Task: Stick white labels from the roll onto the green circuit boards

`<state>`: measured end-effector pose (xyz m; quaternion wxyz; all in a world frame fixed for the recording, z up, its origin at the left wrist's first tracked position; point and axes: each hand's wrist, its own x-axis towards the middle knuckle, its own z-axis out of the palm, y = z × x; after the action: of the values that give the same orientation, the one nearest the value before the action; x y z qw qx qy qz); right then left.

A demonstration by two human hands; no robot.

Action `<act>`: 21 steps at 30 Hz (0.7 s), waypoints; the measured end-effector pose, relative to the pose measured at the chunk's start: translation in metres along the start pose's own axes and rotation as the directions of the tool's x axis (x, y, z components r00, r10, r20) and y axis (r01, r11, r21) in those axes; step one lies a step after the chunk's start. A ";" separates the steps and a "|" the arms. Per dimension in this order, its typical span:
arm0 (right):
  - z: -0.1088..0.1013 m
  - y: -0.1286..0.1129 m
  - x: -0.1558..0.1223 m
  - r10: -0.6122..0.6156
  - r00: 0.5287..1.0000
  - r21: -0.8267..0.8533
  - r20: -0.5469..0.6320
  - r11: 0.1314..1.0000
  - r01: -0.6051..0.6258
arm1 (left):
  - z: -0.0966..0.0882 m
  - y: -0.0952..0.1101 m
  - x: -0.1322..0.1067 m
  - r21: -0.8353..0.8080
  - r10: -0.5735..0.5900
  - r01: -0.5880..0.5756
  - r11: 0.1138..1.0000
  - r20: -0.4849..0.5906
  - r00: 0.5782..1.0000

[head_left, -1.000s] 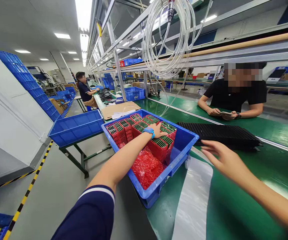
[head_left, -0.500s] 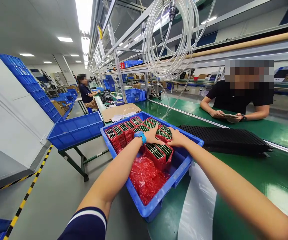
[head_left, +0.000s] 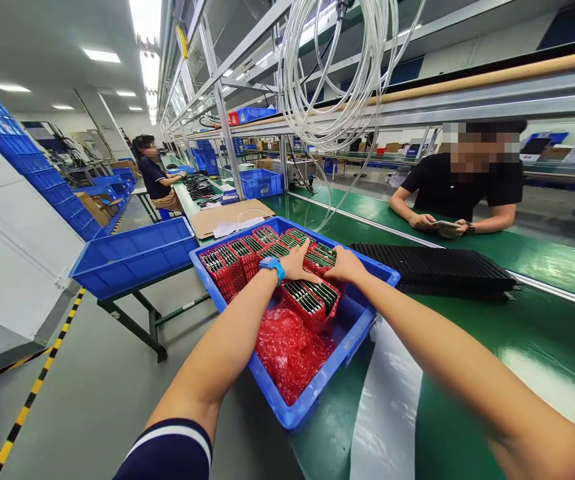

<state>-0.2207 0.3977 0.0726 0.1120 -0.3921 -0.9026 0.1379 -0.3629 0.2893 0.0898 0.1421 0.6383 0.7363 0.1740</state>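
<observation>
Bundles of green circuit boards, wrapped in red bubble wrap, stand on edge in a blue plastic bin (head_left: 267, 388). My left hand (head_left: 295, 263), with a blue watch (head_left: 273, 268) at its wrist, reaches in with thumb and forefinger spread around the near left side of one board bundle (head_left: 323, 255). Against that bundle's right side is my right hand (head_left: 346, 265), its fingertips partly hidden. A second bundle (head_left: 310, 297) sits just nearer to me, below both hands. Loose red bubble wrap (head_left: 290, 350) fills the near end of the bin.
An empty-looking blue bin (head_left: 134, 260) rests on a stand at left. Right of my bin lie a black ribbed tray stack (head_left: 432, 270) and a white plastic sheet (head_left: 390, 400). Coiled clear tubing (head_left: 337, 80) hangs overhead. A co-worker (head_left: 462, 180) sits across the green bench, another (head_left: 154, 173) farther left.
The view has shifted slightly, so the scene sits a little farther left. Both hands stay at the same board bundle in the bin, with hardly any visible movement.
</observation>
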 end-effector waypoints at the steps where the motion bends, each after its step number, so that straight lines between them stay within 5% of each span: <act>1: -0.001 0.000 0.000 -0.006 1.000 0.003 -0.004 1.000 0.006 | 0.000 0.000 0.000 0.005 -0.009 0.009 1.000 -0.003 1.000; 9: -0.030 -0.011 -0.010 -0.043 0.997 0.023 -0.068 0.999 0.045 | -0.001 0.005 -0.003 0.059 -0.059 0.062 0.996 -0.048 0.997; 16: -0.118 -0.010 -0.034 0.013 0.964 0.079 -0.264 0.997 0.008 | 0.003 0.008 -0.002 0.110 -0.093 0.108 0.988 -0.135 0.987; 19: -0.159 0.007 -0.069 0.132 0.901 0.307 -0.413 0.952 0.001 | 0.003 0.013 -0.002 0.161 -0.050 0.076 0.984 -0.156 0.986; 21: -0.178 0.028 -0.107 0.256 0.861 0.598 -0.439 0.799 0.068 | -0.002 0.020 -0.002 0.205 0.001 0.032 0.978 -0.160 0.987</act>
<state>-0.0756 0.3655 0.2199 0.4510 -0.4047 -0.7313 0.3130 -0.3455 0.2897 0.1008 0.0171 0.6281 0.7642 0.1457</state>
